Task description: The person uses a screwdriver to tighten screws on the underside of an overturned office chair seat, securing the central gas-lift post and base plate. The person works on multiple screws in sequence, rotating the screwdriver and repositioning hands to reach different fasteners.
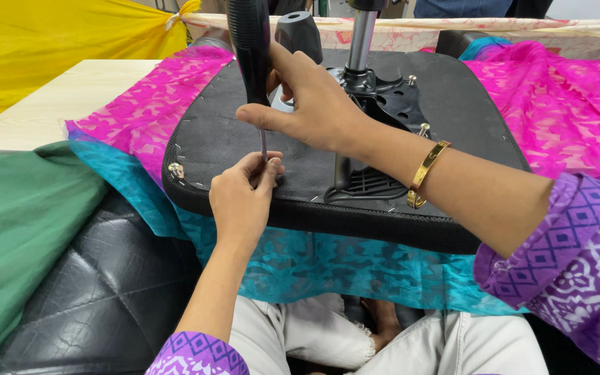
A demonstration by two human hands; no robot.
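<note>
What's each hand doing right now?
Left hand: closed, pinching the screwdriver tip against the seat base.
Right hand: closed around the screwdriver's handle.

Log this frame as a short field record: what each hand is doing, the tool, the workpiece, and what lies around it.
right hand: right hand grips the black handle of a screwdriver, held upright
left hand: left hand pinches the shaft near its tip
workpiece: upturned black chair seat with metal mechanism
loose fastener: screw at the seat's left edge
under seat: pink and blue cloth
left side: green cloth, black cushion
</note>
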